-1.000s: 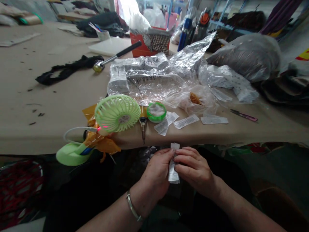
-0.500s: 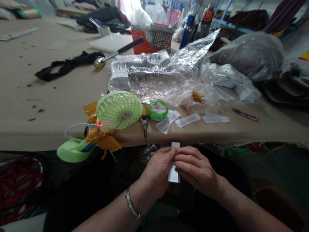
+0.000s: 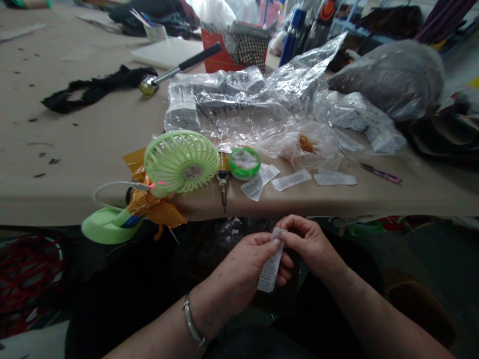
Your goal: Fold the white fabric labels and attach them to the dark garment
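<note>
Between my hands, just below the table's front edge, is a small stack of white printed labels [image 3: 270, 271], tilted with its top leaning right. My left hand [image 3: 245, 267] is closed on the stack, thumb across its front and fingertips showing behind. My right hand [image 3: 309, 244] pinches the top corner of the labels between thumb and forefinger. How many labels are in the stack I cannot tell. On the table above my hands lie more printed labels: a crossed pair [image 3: 261, 181], one in the middle [image 3: 291, 180] and a few at the right [image 3: 335, 177].
A green fan [image 3: 182, 162] stands at the table's front left. Beside it are a soldering-iron-like tool [image 3: 223, 187] and a green round tub [image 3: 244, 162]. Clear plastic bags [image 3: 243, 122] with label bundles lie behind. A pink-handled cutter [image 3: 380, 173] lies right; a hammer [image 3: 179, 70] farther back.
My right hand has gone from lying flat over the labels to pinching their top corner. The stack has tilted from upright to leaning right. The view has shifted slightly.
</note>
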The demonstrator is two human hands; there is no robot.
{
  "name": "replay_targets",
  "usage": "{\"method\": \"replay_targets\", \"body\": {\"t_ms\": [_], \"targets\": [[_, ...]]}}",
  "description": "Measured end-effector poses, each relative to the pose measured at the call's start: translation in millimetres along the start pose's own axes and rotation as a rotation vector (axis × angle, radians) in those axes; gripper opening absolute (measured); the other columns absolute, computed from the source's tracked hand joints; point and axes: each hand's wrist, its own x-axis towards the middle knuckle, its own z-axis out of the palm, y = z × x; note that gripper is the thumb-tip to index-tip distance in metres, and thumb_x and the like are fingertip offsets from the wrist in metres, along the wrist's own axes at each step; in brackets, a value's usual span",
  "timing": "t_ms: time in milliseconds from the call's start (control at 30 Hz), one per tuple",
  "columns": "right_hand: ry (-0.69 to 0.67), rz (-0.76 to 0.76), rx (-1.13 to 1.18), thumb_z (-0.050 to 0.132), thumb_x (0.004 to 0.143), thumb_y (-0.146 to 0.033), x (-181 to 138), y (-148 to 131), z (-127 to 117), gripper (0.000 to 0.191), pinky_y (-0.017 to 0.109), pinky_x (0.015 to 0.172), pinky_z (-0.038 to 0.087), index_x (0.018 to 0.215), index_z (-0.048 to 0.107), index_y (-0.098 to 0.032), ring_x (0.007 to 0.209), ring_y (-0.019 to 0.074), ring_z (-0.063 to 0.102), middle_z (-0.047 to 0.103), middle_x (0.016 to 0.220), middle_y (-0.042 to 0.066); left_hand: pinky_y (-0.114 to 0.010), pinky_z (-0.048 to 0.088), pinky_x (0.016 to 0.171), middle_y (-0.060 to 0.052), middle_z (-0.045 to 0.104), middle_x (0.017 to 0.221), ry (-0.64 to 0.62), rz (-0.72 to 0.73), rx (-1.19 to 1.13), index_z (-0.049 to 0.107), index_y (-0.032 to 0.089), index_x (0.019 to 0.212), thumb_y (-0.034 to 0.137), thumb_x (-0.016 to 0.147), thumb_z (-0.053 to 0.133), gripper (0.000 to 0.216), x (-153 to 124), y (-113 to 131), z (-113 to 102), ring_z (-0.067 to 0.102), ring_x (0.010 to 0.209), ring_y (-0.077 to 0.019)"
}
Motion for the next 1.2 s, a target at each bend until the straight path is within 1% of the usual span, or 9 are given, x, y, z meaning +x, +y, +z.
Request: {"method": "replay_targets", "body": {"t_ms": [167, 300, 433, 500, 667, 767, 900, 1033, 1200], "targets": [[-0.094, 0.081, 0.133, 0.073, 0.077, -0.031, -2.1, 2.1, -4.3, 0.017, 0.017, 0.066, 0.046, 0.087, 0.066, -0.02, 0.068, 0.0072, 0.056, 0.063, 0.08, -0.002, -0.019, 0.046, 0.05, -0.003, 0.06, 0.067, -0.036, -0.011, -0.009, 0.059, 0.011, 0.085, 0.035, 0.084, 0.062, 0.025, -2.7, 0.5, -6.1, 0.057, 0.052, -0.0099], [-0.396, 0.148, 0.316, 0.074, 0.075, -0.031, 1.3, 4.5, -10.6, 0.043, 0.024, 0.083, 0.049, 0.116, 0.064, -0.026, 0.092, 0.0132, 0.063, 0.065, 0.109, 0.002, -0.021, 0.047, 0.055, -0.004, 0.061, 0.068, -0.111, -0.023, 0.002, 0.06, 0.011, 0.08, 0.041, 0.082, 0.063, 0.03, -6.9, 1.1, -7.4, 0.059, 0.056, -0.0109], [-0.568, 0.144, 0.396, 0.074, 0.071, -0.022, 7.4, 8.9, -13.5, 0.03, 0.031, 0.096, 0.046, 0.1, 0.071, -0.022, 0.114, 0.0208, 0.058, 0.056, 0.131, 0.005, -0.022, 0.047, 0.057, -0.005, 0.062, 0.068, -0.188, -0.06, 0.037, 0.062, 0.01, 0.08, 0.043, 0.081, 0.064, 0.034, -9.0, -1.7, -7.9, 0.058, 0.055, -0.0105], [-0.597, 0.164, 0.445, 0.074, 0.07, -0.02, 9.4, 11.7, -13.1, 0.024, 0.033, 0.096, 0.046, 0.094, 0.072, -0.021, 0.114, 0.0219, 0.058, 0.056, 0.131, 0.005, -0.021, 0.046, 0.056, -0.006, 0.062, 0.067, -0.199, -0.065, 0.046, 0.062, 0.01, 0.079, 0.043, 0.081, 0.064, 0.034, -8.6, -4.0, -8.9, 0.058, 0.054, -0.0103], [-0.551, 0.18, 0.446, 0.073, 0.073, -0.023, 8.7, 14.2, -9.5, 0.021, 0.031, 0.092, 0.049, 0.093, 0.071, -0.022, 0.109, 0.0202, 0.061, 0.059, 0.127, 0.005, -0.02, 0.043, 0.049, -0.003, 0.059, 0.066, -0.183, -0.076, 0.028, 0.061, 0.011, 0.08, 0.041, 0.083, 0.062, 0.031, -6.5, -8.0, -11.6, 0.056, 0.049, -0.0098], [-0.393, 0.122, 0.28, 0.073, 0.076, -0.031, 3.4, 9.1, -6.8, 0.034, 0.027, 0.083, 0.052, 0.109, 0.067, -0.024, 0.093, 0.0155, 0.064, 0.065, 0.113, 0.004, -0.019, 0.044, 0.049, -0.002, 0.059, 0.067, -0.129, -0.038, 0.001, 0.059, 0.011, 0.081, 0.04, 0.084, 0.062, 0.029, -5.9, -7.7, -12.9, 0.057, 0.052, -0.0096], [-0.134, -0.177, -0.232, 0.064, 0.085, -0.028, -6.9, -1.0, -3.2, 0.034, 0.025, 0.086, 0.05, 0.119, 0.061, -0.025, 0.097, 0.0142, 0.062, 0.063, 0.11, 0.003, -0.018, 0.044, 0.05, -0.002, 0.058, 0.068, -0.068, 0.014, -0.064, 0.059, 0.012, 0.084, 0.037, 0.083, 0.063, 0.025, -6.2, -6.1, -15.5, 0.058, 0.054, -0.0096], [-0.073, -0.479, -0.61, 0.058, 0.09, -0.026, -11.5, -4.5, 1.3, 0.035, 0.026, 0.097, 0.045, 0.124, 0.055, -0.022, 0.112, 0.0161, 0.055, 0.058, 0.12, 0.007, -0.018, 0.045, 0.051, -0.003, 0.059, 0.069, -0.037, 0.037, -0.077, 0.06, 0.011, 0.087, 0.036, 0.084, 0.063, 0.025, -6.7, -5.9, -18.0, 0.058, 0.055, -0.0097], [-0.052, -0.539, -0.702, 0.056, 0.091, -0.027, -9.9, 0.0, 7.8, 0.033, 0.028, 0.096, 0.046, 0.123, 0.056, -0.02, 0.111, 0.0174, 0.057, 0.061, 0.118, 0.008, -0.018, 0.044, 0.051, -0.002, 0.059, 0.068, -0.023, 0.072, -0.077, 0.061, 0.01, 0.086, 0.035, 0.085, 0.062, 0.025, -7.9, -7.2, -20.7, 0.057, 0.054, -0.0088]]}}
